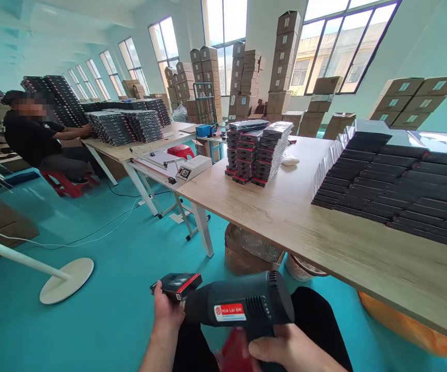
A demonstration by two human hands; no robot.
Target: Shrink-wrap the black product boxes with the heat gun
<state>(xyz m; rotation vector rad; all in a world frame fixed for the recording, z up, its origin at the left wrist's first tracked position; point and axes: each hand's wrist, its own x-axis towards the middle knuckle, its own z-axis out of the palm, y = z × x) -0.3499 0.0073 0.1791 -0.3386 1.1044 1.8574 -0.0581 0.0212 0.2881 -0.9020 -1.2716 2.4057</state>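
My right hand is wrapped round the handle of a dark heat gun with a red and white label. The gun's nozzle points left, toward a flat black box with a red edge. Around the near end of that box my left hand is closed, its thumb on the side. The nozzle tip overlaps the left hand and the box's corner in view, so I cannot tell the gap between them. Both hands are above my lap, in front of the wooden table.
Stacks of wrapped boxes and a wide pile of black boxes stand on the table. A sealing machine is at its left end. Below are a carton and a bucket. A seated person works at the far left.
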